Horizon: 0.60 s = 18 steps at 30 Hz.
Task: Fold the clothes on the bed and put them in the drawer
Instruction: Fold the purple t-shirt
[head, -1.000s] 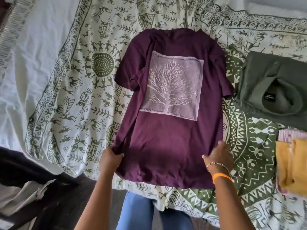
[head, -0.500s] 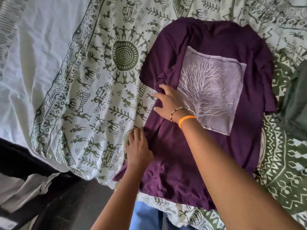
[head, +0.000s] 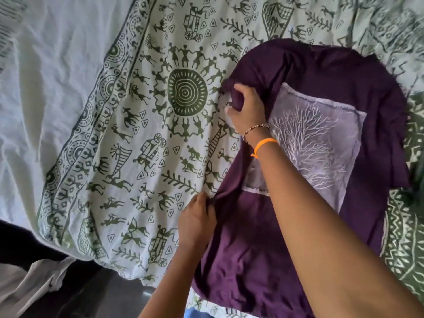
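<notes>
1. One purple shirt [head: 270,237] is being shown lying on the bed, on the one printed sheet [head: 142,143], toward the right of the view.
2. One pale square print [head: 321,145] of a white tree is being shown on the shirt's upward face, partly covered by the right forearm.
3. Two hands are being seen, both at the shirt's left edge.
4. The shirt's left sleeve area is being gripped by the right hand [head: 246,109]; its fingers are being curled round a bunch of purple cloth, which is being lifted slightly off the sheet.
5. The shirt's left side edge, lower down, is being pinched by the left hand [head: 197,222], with cloth being gathered at the fingertips.
6. Two bands are being worn on the right wrist: one beaded bracelet [head: 254,129] and one orange thread [head: 263,144].
7. One pale cloth [head: 34,283] is being seen off the bed at the lower left, against a dark floor.
8. A green-patterned part of the sheet is being shown at the right edge, just beside the shirt.
</notes>
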Each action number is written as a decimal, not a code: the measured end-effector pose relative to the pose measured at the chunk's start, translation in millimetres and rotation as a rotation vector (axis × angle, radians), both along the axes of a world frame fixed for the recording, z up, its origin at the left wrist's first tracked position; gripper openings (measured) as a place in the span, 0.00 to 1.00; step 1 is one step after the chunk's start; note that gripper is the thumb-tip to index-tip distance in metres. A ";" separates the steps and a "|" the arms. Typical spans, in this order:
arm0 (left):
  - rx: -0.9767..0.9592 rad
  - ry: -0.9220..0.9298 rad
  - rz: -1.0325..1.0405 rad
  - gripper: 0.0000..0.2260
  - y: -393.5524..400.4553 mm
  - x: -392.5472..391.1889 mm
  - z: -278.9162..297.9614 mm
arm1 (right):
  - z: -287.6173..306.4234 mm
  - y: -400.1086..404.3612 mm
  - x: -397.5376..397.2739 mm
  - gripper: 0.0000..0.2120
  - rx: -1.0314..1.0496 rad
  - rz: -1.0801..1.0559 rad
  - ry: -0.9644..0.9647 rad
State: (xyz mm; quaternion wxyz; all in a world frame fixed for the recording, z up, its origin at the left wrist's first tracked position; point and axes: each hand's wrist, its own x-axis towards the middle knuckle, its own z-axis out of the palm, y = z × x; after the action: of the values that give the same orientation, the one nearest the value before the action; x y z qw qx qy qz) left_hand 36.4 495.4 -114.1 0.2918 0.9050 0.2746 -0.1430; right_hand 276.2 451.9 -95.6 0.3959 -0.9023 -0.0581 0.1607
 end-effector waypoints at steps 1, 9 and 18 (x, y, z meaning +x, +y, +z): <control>0.007 0.011 -0.002 0.10 -0.7 -3.5 1.5 | 10.4 0.2 7.1 0.24 0.155 -0.134 -0.015; -0.058 0.042 -0.025 0.16 -21.5 -30.5 42.9 | 73.9 -75.4 71.6 0.21 0.774 -0.898 -0.264; -0.264 0.293 -0.402 0.20 -90.6 -48.5 31.9 | 3.1 -206.2 29.5 0.24 -0.090 -0.837 0.090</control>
State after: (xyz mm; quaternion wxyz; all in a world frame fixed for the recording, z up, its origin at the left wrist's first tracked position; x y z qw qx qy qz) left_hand -12.1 404.8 -82.2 0.3299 0.8651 0.1080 -0.3619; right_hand 305.7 245.8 -92.4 0.3894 -0.8565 0.3377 0.0277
